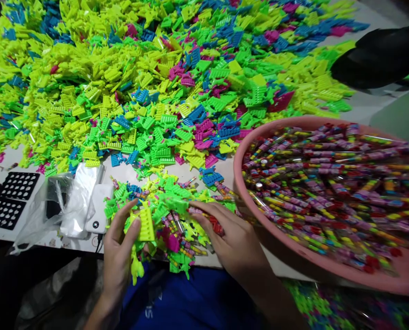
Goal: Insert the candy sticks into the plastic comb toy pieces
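Observation:
My left hand (pixel 117 256) is closed, pinching a yellow ribbed plastic toy piece (pixel 145 224) between thumb and fingers. Below it hangs another yellow piece (pixel 136 268). My right hand (pixel 233 240) curls around a thin candy-filled tube (pixel 196 211) with a pink label; a red part (pixel 216 225) shows under the fingers. A green plastic piece (pixel 177 204) is at the right fingertips, slightly blurred, and I cannot tell whether it is gripped. Between the hands lies a small mixed heap of green and yellow pieces, several tubes and a magenta piece (pixel 172 241).
A large pile of coloured plastic pieces (pixel 97 78) covers the table behind. At right stands a pink basin (pixel 239 172) full of candy tubes (pixel 328 183). To the left lie clear plastic bags (pixel 79 206), a white device (pixel 99 208) with a cable, and black perforated sheets (pixel 19 185).

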Demonstrator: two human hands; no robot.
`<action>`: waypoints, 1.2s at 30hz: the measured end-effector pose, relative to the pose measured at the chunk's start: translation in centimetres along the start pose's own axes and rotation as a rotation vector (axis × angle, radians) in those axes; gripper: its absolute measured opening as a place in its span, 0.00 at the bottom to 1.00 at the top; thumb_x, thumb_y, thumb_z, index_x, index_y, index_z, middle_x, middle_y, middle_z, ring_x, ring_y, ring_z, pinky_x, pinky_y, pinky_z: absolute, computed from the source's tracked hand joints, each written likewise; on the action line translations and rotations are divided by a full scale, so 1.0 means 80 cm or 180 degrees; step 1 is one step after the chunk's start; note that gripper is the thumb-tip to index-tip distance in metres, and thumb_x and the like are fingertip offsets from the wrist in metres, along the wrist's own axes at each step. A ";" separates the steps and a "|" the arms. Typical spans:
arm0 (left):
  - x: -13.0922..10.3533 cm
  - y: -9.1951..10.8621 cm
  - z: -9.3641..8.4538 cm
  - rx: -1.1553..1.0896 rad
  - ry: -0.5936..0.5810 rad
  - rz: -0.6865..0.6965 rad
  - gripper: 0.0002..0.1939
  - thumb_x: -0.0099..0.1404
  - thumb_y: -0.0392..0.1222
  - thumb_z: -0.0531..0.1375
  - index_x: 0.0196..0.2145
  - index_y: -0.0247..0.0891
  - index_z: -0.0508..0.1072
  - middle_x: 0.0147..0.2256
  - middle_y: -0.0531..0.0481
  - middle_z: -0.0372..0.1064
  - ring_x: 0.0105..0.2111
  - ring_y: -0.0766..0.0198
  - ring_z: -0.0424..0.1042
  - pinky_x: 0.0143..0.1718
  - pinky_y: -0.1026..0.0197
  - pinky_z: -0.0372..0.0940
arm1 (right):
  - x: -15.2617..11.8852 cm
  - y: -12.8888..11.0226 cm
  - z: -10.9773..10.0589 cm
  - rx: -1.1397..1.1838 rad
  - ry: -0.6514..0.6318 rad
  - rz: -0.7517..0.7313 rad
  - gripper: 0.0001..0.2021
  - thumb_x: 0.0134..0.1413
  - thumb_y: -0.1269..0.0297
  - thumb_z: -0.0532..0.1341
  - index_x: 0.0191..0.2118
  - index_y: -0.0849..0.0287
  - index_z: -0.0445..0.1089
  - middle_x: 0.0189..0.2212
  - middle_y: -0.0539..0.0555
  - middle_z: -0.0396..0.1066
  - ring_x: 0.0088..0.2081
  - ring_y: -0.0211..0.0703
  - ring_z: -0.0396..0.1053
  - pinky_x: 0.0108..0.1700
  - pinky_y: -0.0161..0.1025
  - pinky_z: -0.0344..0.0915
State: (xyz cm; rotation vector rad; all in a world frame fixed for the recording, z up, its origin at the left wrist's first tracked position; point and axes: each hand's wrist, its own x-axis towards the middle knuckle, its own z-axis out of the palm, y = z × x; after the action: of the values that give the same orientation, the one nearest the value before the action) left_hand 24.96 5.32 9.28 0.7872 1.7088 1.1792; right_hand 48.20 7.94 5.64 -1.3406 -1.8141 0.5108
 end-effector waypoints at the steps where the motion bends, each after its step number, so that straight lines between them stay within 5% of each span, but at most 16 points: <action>1: -0.002 0.001 -0.001 -0.0076 0.0090 0.0073 0.27 0.67 0.60 0.76 0.60 0.51 0.86 0.67 0.49 0.80 0.67 0.49 0.77 0.58 0.60 0.73 | -0.003 0.001 -0.004 -0.0128 0.0120 0.0007 0.13 0.83 0.59 0.61 0.55 0.57 0.82 0.47 0.61 0.89 0.49 0.56 0.88 0.54 0.47 0.81; 5: -0.007 0.002 -0.004 -0.0073 0.0139 0.0483 0.26 0.68 0.58 0.77 0.60 0.50 0.86 0.70 0.49 0.77 0.74 0.48 0.70 0.73 0.57 0.63 | -0.013 -0.012 -0.026 -0.0536 0.0996 0.0596 0.11 0.81 0.56 0.62 0.49 0.52 0.81 0.42 0.57 0.89 0.40 0.53 0.87 0.44 0.44 0.78; 7: -0.009 0.001 -0.004 0.0049 0.0018 0.0634 0.25 0.69 0.58 0.77 0.59 0.48 0.86 0.68 0.47 0.79 0.72 0.46 0.73 0.73 0.54 0.65 | -0.013 -0.028 -0.031 -0.0258 0.0677 0.0821 0.12 0.81 0.53 0.62 0.50 0.50 0.82 0.34 0.52 0.86 0.31 0.48 0.83 0.33 0.39 0.75; 9: -0.011 0.002 -0.004 0.0184 -0.0086 0.0733 0.25 0.69 0.57 0.76 0.60 0.49 0.86 0.66 0.46 0.80 0.69 0.47 0.76 0.71 0.54 0.68 | -0.010 -0.045 -0.031 0.0158 -0.0203 0.0838 0.15 0.82 0.53 0.61 0.61 0.48 0.80 0.32 0.49 0.84 0.30 0.45 0.83 0.32 0.37 0.77; 12: -0.016 0.005 -0.001 0.0310 -0.0152 0.0839 0.26 0.69 0.56 0.77 0.62 0.50 0.85 0.69 0.45 0.78 0.69 0.46 0.77 0.68 0.54 0.71 | -0.006 -0.063 -0.027 0.0583 -0.1012 0.0724 0.22 0.81 0.55 0.59 0.72 0.52 0.74 0.48 0.56 0.88 0.51 0.50 0.88 0.52 0.41 0.84; 15: -0.020 0.012 0.002 0.0347 -0.0240 0.0838 0.28 0.67 0.55 0.78 0.62 0.50 0.85 0.71 0.45 0.77 0.70 0.46 0.76 0.67 0.54 0.73 | -0.005 -0.068 -0.027 0.0967 -0.1069 0.0710 0.20 0.82 0.58 0.58 0.69 0.53 0.75 0.52 0.59 0.88 0.58 0.52 0.86 0.60 0.44 0.81; 20: -0.021 0.022 0.000 0.0255 -0.0454 0.0627 0.27 0.63 0.57 0.80 0.58 0.49 0.88 0.63 0.44 0.83 0.64 0.44 0.81 0.66 0.52 0.74 | -0.002 -0.071 -0.031 0.1339 -0.1168 0.0833 0.09 0.81 0.58 0.61 0.56 0.50 0.77 0.45 0.53 0.88 0.43 0.46 0.89 0.45 0.36 0.83; 25: -0.023 0.024 -0.005 0.0194 -0.0611 0.0640 0.26 0.61 0.56 0.81 0.56 0.50 0.89 0.53 0.46 0.86 0.53 0.50 0.85 0.56 0.57 0.79 | 0.004 -0.077 -0.025 0.1590 -0.0982 0.0517 0.17 0.84 0.50 0.59 0.47 0.51 0.82 0.38 0.51 0.84 0.40 0.43 0.85 0.44 0.33 0.80; 29: -0.023 0.027 -0.009 0.0182 -0.0629 0.0780 0.22 0.63 0.52 0.81 0.53 0.48 0.88 0.41 0.49 0.84 0.41 0.56 0.84 0.44 0.62 0.78 | -0.003 -0.072 -0.018 0.1982 -0.0814 0.0713 0.16 0.82 0.47 0.61 0.54 0.49 0.83 0.46 0.52 0.86 0.47 0.44 0.86 0.50 0.34 0.80; 36: -0.019 0.036 -0.001 0.0056 -0.0882 0.0536 0.21 0.58 0.56 0.82 0.44 0.45 0.86 0.37 0.48 0.80 0.40 0.54 0.81 0.41 0.60 0.77 | -0.011 -0.058 0.000 0.2756 -0.0784 0.0895 0.20 0.76 0.40 0.64 0.47 0.52 0.80 0.41 0.54 0.83 0.41 0.45 0.83 0.44 0.37 0.80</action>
State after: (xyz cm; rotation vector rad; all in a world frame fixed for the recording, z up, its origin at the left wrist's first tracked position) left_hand 25.54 4.98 12.44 1.0700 1.4483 1.1093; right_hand 45.52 5.46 8.69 -0.9272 -1.3033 1.4647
